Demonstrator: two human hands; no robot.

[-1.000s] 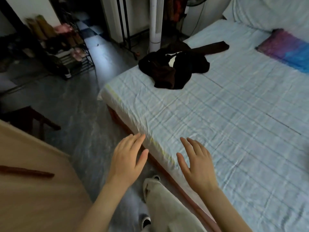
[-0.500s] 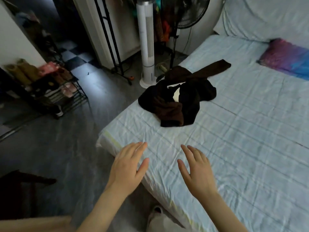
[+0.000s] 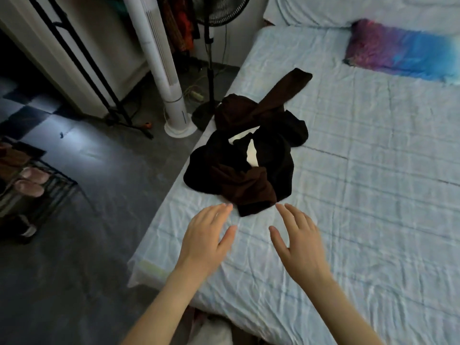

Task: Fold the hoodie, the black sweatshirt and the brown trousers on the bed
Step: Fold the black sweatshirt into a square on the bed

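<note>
Closer now to the heap of dark clothes (image 3: 245, 160) than 0.5 s ago: fingertips then well short of it, now just at its near edge. Left hand (image 3: 207, 239) and right hand (image 3: 297, 241) both flat, palms down, fingers spread, grip apart and empty on each, hovering over the bed (image 3: 361, 220). Right fingertips just beside the near corner of the heap; left fingertips just left of that corner; contact with the cloth hard to tell. Heap itself unchanged in shape, lying near the bed's left edge: soft, crumpled, matte fabric, black sweatshirt (image 3: 276, 155) tangled with brown trousers (image 3: 249, 188), 1 brown leg stretched out flat beyond the heap toward the pillow end, a pale patch (image 3: 251, 155) showing in the middle. Hoodie not distinguishable within the pile. Sheet pale blue, wrinkled, crossed by faint checked lines. Beyond the heap, a fuzzy purple-and-blue pillow (image 3: 398, 51). Left of the heap, on the grey floor, a smooth white tower fan (image 3: 165, 68).
</note>
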